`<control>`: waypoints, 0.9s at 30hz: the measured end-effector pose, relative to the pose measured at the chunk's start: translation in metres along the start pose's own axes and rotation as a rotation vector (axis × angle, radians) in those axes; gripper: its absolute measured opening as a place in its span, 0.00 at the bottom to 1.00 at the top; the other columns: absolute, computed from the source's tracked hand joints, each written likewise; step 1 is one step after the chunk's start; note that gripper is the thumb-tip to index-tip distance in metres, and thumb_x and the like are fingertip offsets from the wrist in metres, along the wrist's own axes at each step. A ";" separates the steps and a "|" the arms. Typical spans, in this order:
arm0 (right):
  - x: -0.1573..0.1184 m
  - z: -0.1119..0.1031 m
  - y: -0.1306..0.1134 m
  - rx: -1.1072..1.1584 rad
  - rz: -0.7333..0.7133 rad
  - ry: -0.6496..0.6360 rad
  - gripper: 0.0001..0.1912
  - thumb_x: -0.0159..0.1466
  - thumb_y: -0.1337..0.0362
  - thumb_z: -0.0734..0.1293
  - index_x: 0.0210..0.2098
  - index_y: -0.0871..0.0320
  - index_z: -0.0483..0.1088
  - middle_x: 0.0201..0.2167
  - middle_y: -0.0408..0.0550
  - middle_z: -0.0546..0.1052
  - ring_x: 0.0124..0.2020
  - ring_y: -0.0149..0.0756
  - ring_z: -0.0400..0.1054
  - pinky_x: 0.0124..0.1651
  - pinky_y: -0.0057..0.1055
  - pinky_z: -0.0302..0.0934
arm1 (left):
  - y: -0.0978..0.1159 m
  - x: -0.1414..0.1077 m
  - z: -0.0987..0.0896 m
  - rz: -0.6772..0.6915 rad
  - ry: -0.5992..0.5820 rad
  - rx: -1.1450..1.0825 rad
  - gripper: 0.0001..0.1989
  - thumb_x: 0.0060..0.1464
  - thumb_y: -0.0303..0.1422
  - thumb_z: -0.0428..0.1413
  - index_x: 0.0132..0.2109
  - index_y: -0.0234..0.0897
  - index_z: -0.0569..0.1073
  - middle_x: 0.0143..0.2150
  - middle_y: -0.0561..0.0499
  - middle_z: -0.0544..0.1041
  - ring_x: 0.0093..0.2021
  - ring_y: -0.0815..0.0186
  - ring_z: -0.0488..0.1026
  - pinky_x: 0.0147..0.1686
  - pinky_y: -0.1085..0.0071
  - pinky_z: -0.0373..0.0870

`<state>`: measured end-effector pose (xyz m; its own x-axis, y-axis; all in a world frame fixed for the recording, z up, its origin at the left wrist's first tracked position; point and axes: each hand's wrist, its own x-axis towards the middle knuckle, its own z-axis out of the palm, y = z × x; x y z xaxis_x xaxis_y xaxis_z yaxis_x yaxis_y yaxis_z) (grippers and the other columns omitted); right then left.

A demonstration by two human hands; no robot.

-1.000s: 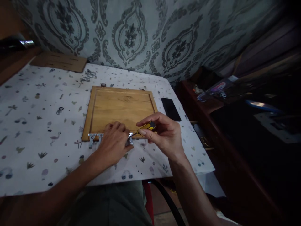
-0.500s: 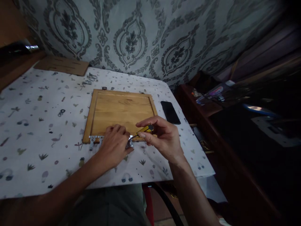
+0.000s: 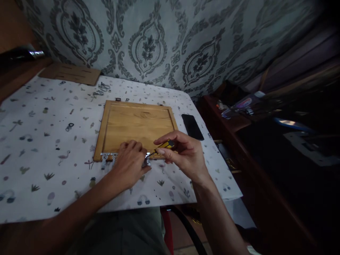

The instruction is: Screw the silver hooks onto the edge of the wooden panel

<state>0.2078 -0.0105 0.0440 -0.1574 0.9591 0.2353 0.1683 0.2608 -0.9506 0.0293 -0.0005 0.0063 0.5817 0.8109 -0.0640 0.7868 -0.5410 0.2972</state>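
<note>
A framed wooden panel (image 3: 138,124) lies flat on the patterned white cloth. Metal hinges (image 3: 104,160) sit along its near edge at the left. My left hand (image 3: 130,163) is closed over the near edge, its fingers around another metal hinge (image 3: 146,162), which is partly hidden. Between the thumb and fingers of my right hand (image 3: 183,152) is a small yellow and black screwdriver (image 3: 165,145). Its shaft slants down to the left, and the tip is at the hinge beside my left fingertips. The screw itself is too small to make out.
A black phone (image 3: 192,126) lies right of the panel. Loose metal hinges (image 3: 102,88) and a brown cardboard piece (image 3: 70,73) are at the back left. A dark reddish wooden surface (image 3: 239,124) with a plastic bottle (image 3: 247,102) stands to the right.
The screwdriver handle has turned slightly in my right fingers. Both hands stay in nearly the same place.
</note>
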 end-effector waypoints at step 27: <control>-0.002 -0.004 0.005 -0.005 -0.046 -0.063 0.12 0.64 0.60 0.74 0.46 0.55 0.78 0.39 0.44 0.80 0.22 0.23 0.67 0.25 0.24 0.65 | -0.001 0.001 0.003 0.012 0.031 0.023 0.17 0.59 0.42 0.63 0.48 0.34 0.76 0.49 0.43 0.75 0.54 0.48 0.68 0.52 0.52 0.64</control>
<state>0.2124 -0.0109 0.0399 -0.2258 0.9372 0.2657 0.1644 0.3055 -0.9379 0.0291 0.0001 0.0033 0.5846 0.8107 -0.0311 0.7845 -0.5552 0.2762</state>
